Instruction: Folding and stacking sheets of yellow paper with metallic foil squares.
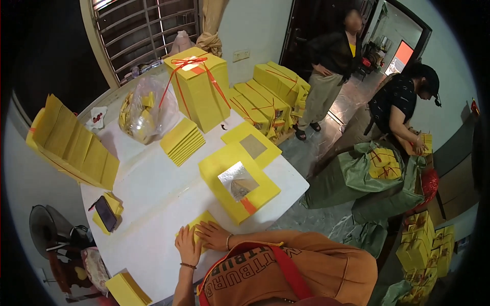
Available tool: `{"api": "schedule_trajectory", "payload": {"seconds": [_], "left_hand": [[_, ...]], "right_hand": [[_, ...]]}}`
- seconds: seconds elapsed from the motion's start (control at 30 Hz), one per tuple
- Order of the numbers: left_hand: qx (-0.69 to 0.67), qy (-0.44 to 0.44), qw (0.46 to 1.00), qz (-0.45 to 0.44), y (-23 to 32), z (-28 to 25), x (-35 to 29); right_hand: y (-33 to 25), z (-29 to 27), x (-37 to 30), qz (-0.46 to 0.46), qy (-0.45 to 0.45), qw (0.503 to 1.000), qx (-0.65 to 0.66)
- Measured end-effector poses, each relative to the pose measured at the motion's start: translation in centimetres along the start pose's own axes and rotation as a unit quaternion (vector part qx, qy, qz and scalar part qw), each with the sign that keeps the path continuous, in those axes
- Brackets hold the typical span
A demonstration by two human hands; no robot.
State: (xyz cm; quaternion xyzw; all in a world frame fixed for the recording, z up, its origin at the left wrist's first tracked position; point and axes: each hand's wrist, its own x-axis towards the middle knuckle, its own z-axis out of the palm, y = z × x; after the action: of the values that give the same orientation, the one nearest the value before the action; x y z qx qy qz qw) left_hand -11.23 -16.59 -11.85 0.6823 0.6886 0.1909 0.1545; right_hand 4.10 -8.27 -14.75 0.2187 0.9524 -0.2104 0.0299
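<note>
At the near edge of the white table, a yellow paper lies under both my hands; it looks folded, though my fingers cover much of it. My left hand rests on its left part with the fingers stretched out. Beside it, my right hand lies flat across the paper, fingers spread. Just beyond is a thick stack of yellow paper with a silver square and an orange patch on top. Another yellow sheet with a dull square lies partly behind that stack.
A tall tied yellow bundle, fanned packets, a plastic bag and a leaning yellow stack stand farther back. A phone lies left. Two people stand right, near green sacks.
</note>
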Motion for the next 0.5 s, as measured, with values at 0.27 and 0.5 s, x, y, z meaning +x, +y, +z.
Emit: {"api": "schedule_trajectory", "payload": {"seconds": [0.27, 0.5], "left_hand": [[0.184, -0.042, 0.980, 0.059, -1.5, 0.4, 0.3], [0.226, -0.031, 0.972, 0.061, -0.1, -0.5, 0.3]], "right_hand": [[1.1, -1.1, 0.0, 0.055, 0.100, 0.993, -0.029], [1.9, -0.7, -0.5, 0.078, 0.116, 0.990, -0.001]]}}
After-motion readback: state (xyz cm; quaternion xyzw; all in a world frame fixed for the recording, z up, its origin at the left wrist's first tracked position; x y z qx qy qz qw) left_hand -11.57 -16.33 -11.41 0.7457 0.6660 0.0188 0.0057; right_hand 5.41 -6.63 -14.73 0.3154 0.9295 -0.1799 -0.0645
